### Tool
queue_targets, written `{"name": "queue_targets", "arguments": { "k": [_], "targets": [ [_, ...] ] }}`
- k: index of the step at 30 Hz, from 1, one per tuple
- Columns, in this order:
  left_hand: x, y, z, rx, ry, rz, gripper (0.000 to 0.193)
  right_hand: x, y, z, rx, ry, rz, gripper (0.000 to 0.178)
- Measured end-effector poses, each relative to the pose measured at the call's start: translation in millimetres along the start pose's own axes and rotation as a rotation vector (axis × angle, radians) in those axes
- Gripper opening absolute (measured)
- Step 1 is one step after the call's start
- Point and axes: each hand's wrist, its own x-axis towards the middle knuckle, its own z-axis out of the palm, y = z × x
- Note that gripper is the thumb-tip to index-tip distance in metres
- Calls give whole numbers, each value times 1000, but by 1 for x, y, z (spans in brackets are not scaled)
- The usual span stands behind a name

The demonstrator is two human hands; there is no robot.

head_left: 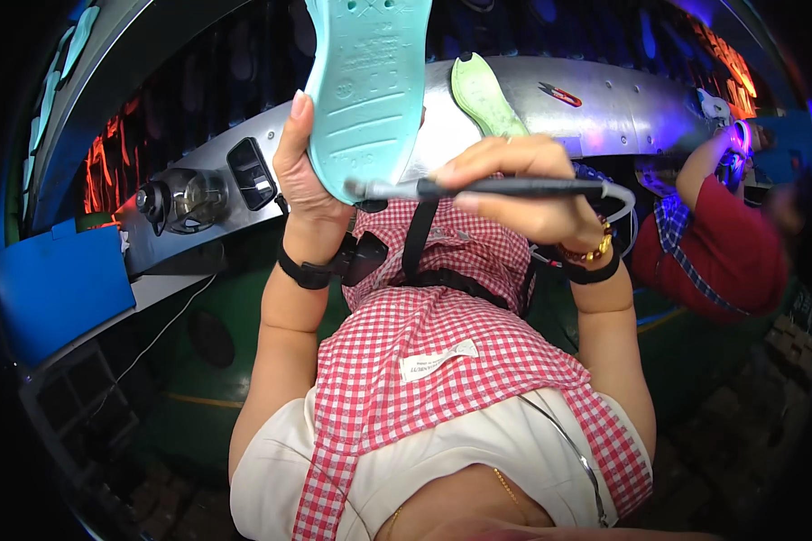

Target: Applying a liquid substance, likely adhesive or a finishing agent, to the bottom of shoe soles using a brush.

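My left hand (302, 167) is closed on a turquoise shoe sole (370, 90), gripping the near end by its left edge. Grooves and small raised marks show on the face turned up to me. In my right hand (523, 180) is a brush (514, 187) with a black handle and a pale tube leaving its rear end. The brush's greyish, blurred tip meets the sole's rounded near end. Behind my right hand a light green sole (484, 95) lies on the metal bench (604, 113).
Red-handled snips (560, 94) lie farther right on the bench. Left of me stand a black tray (251, 173) and a clear jug (197, 200) with a black top. A co-worker in a dark red top (713, 243) works at the right. Dark racks (244, 54) line the back.
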Motion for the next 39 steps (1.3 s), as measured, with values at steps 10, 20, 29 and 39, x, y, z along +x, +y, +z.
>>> {"name": "queue_targets", "arguments": {
  "k": [10,20,29,39],
  "targets": [
    [4,10,4,191,33,-597,36,-1,-4,-19,-122,-322,-135,18],
    [-2,13,6,480,136,-739,37,-7,-7,-32,-389,-554,-52,13],
    [-7,21,-5,495,125,-727,39,-14,-2,-48,-447,-539,-75,20],
    [-10,11,-4,443,167,-595,41,-7,0,-31,-26,-203,225,16]
  ]
}}
